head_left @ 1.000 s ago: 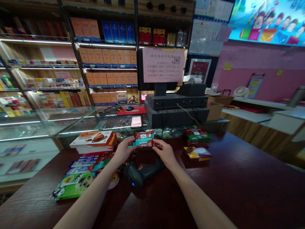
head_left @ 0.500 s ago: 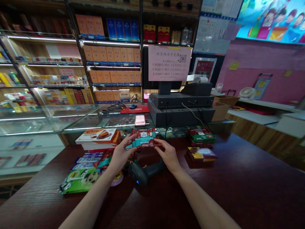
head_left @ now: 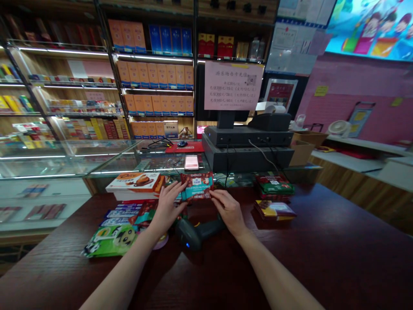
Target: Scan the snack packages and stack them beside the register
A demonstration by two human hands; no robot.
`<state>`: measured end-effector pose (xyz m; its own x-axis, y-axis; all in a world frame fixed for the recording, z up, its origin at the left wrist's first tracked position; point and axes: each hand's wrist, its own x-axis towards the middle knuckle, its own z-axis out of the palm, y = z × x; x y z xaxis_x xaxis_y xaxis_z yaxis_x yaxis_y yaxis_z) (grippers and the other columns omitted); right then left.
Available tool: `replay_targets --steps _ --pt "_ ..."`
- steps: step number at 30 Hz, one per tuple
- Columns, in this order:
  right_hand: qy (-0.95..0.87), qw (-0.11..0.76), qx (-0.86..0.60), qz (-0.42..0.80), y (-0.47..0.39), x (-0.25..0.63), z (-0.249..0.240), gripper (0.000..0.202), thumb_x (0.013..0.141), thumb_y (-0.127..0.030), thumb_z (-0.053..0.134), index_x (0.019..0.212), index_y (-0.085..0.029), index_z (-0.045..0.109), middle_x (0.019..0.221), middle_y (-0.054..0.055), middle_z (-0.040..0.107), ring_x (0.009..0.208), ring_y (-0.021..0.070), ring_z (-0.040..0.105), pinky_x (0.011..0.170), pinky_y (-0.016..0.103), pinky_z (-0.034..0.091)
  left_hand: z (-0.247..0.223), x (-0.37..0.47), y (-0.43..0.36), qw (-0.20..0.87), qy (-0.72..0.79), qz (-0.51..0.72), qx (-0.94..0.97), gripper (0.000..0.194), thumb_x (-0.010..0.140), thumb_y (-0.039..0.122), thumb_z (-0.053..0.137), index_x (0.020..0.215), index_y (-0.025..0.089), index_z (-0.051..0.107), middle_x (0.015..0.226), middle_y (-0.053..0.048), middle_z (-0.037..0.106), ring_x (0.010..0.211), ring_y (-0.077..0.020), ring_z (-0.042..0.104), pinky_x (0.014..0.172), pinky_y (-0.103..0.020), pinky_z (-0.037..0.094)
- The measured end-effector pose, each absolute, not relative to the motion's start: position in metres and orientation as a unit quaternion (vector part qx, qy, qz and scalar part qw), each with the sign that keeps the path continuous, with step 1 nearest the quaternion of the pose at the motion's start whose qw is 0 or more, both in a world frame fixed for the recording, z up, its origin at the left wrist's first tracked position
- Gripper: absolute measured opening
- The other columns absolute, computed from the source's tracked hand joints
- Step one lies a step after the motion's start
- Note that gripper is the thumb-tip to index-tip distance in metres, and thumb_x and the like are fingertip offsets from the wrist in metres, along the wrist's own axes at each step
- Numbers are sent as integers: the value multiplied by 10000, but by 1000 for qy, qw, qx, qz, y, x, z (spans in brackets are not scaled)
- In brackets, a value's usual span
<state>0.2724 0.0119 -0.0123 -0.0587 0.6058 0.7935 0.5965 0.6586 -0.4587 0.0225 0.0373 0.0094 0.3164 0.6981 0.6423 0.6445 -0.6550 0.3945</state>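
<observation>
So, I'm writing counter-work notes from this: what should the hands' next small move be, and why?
I'd probably turn the hazelnut packet over to check its back. Its printed front faces the camera and I can make out no barcode there; the left hand and right hand are at its two ends, and a scanner lies on its near side.

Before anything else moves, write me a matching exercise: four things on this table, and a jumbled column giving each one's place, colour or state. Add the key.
Things
1. hazelnut pack
2. scanner
3. panda packet
4. yellow-fronted pack

Descriptions
A. right of the right hand
B. mostly bright green, on the left side of the table
C. at the fingers of the left hand
D. dark, showing a small blue light

Right pairs: 1-C, 2-D, 3-B, 4-A
</observation>
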Motion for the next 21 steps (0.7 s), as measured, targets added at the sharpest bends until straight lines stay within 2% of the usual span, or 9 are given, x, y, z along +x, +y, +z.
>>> replay_targets --steps 3,5,10,15,18,21 --pt "-724 550 -418 -5 9 271 -9 276 976 -256 538 1183 -260 721 1080 83 723 1002 215 681 934 369 554 14 21 32 -71 412 388 821 632 877 229 639 1470 312 438 1413 -82 593 1397 -300 434 1197 -652 149" --pt "-719 556 -417 -3 6 270 -5 276 977 -271 540 1186 -266 720 1105 81 723 1018 218 679 952 378 548 18 21 27 -119 402 383 824 622 889 233 628 1476 289 430 1397 -94 606 1389 -303 449 1200 -653 139" --pt "-700 586 -408 20 1 268 5 243 973 -304 548 1124 -265 734 1108 75 729 1038 218 681 968 372 537 24 20 22 -156 388 392 819 454 892 293 641 1340 271 569 1252 -87 700 1301 -300 545 1209 -637 142" --pt "-685 602 -406 51 -1 267 11 184 967 -309 556 984 -244 728 971 50 739 934 203 693 884 328 538 27 21 21 -150 402 401 809 188 927 363 598 1063 258 674 1016 -40 754 1101 -248 650 1189 -556 247" --pt "-676 597 -424 80 -2 264 13 193 966 -344 555 928 -237 712 911 39 731 874 199 689 833 312 530 31 21 19 -160 416 407 798 172 947 379 562 959 243 666 925 -26 737 995 -226 656 1145 -516 316" --pt "-665 593 -442 98 -4 261 16 218 960 -381 558 901 -230 704 874 33 723 839 198 679 795 298 517 33 21 19 -162 425 422 784 204 954 393 546 915 225 654 977 -42 719 995 -227 637 1083 -483 378"
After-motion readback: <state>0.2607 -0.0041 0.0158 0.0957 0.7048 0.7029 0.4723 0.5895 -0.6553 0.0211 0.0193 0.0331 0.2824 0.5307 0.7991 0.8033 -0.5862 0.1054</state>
